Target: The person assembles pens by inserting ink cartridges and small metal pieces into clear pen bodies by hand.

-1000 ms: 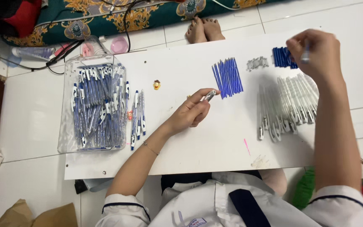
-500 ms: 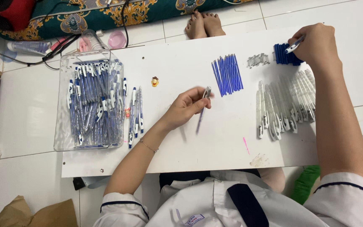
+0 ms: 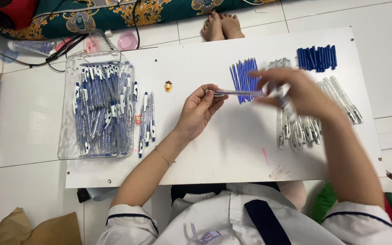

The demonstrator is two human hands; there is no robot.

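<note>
Held a thin pen part (image 3: 239,93) level just above the desk (image 3: 232,149) in the left hand (image 3: 200,109), with the grip closed on its near end and the far end pointing to the right. Met at that far end by the right hand (image 3: 302,93), much blurred; looked curled around some small piece, but could not tell whether that grip was truly closed or on what. Worked just in front of the heap of blue refills (image 3: 246,75), with the springs (image 3: 280,63), the blue caps (image 3: 316,57) and the clear barrels (image 3: 314,120) near on the right side.

Probably best done with the left hand kept quiet and only the right one moved, straight along the line of the part and not from an angle. Asked for a light pinch only, since so thin a part could likely bend. Wise also to stay above the desk, so that a dropped piece landed there and not in the refills.
</note>
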